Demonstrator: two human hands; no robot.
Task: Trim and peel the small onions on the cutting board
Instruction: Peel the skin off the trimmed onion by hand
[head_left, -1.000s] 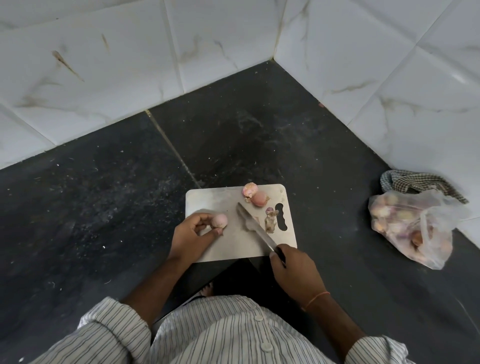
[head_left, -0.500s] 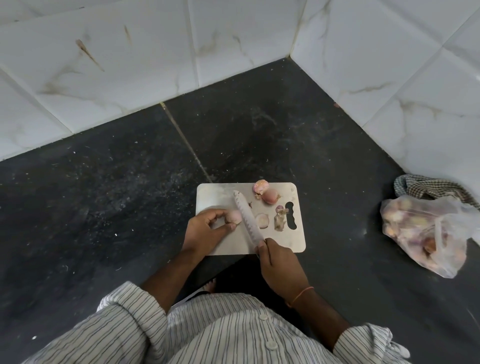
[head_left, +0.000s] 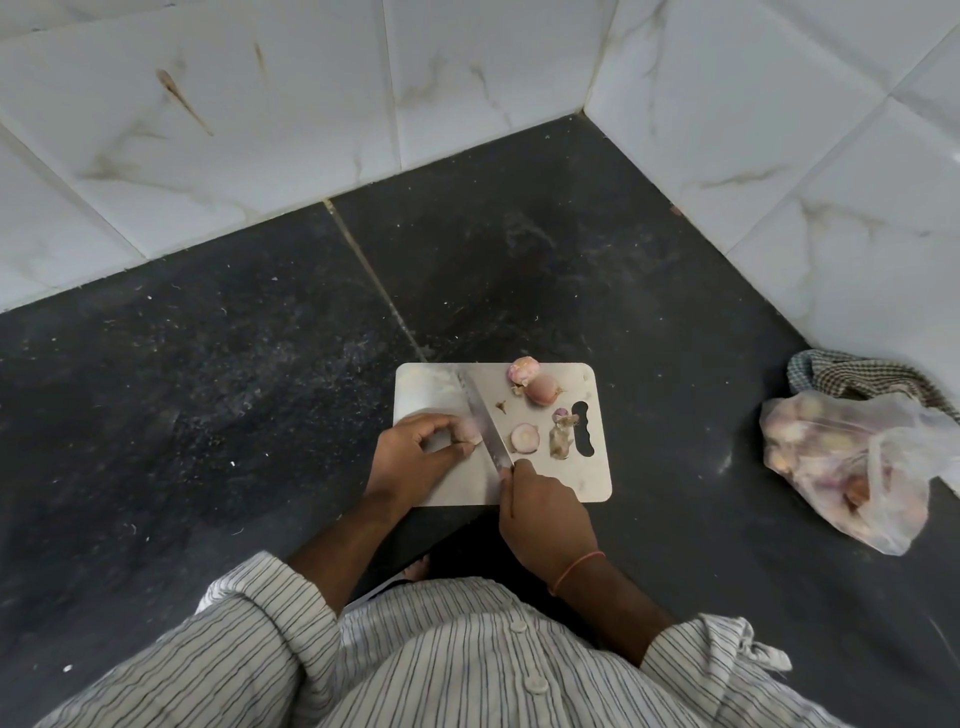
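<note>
On the cutting board (head_left: 571, 480), the left hand (head_left: 415, 457) pinches a small onion (head_left: 470, 430) at its fingertips — the right hand (head_left: 545, 519) grips the knife (head_left: 483, 415), its blade lying against that onion.

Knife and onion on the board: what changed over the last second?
The knife, gripped by the right hand, swung left from mid-board to the onion pinched by the left hand. A cut slice now lies beside the blade. Two onions at the far edge and the bag stayed put.
</note>
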